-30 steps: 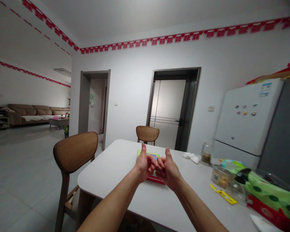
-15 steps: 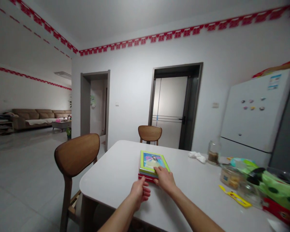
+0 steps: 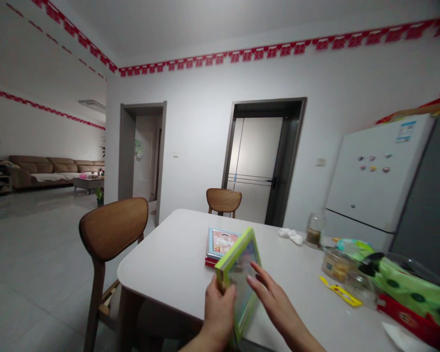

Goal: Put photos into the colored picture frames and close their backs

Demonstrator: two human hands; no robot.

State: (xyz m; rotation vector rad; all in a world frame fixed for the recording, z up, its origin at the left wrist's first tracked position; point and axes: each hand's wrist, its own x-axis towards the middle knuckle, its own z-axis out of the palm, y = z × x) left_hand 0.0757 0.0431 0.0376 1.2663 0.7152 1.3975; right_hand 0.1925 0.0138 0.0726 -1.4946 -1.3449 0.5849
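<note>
A green picture frame (image 3: 242, 278) stands tilted on edge above the near part of the white table. My left hand (image 3: 220, 305) grips its lower left edge, thumb and fingers around it. My right hand (image 3: 273, 298) is beside the frame's glossy front, fingers spread; whether the fingertips touch it is hard to tell. Behind it, a light-blue picture frame (image 3: 223, 242) with a pink photo lies on a red one (image 3: 210, 262) on the table.
The white table (image 3: 165, 259) bears tissue (image 3: 290, 236), a glass jar (image 3: 314, 232), a food tub (image 3: 337, 264), a yellow packet (image 3: 340, 292) and a green bag (image 3: 410, 288) at the right. Wooden chairs (image 3: 115, 227) stand at the left and far side.
The green frame has been lifted off the stack and tilted up towards me, uncovering the light-blue frame. My left hand has taken hold of it; my right hand has opened and moved right.
</note>
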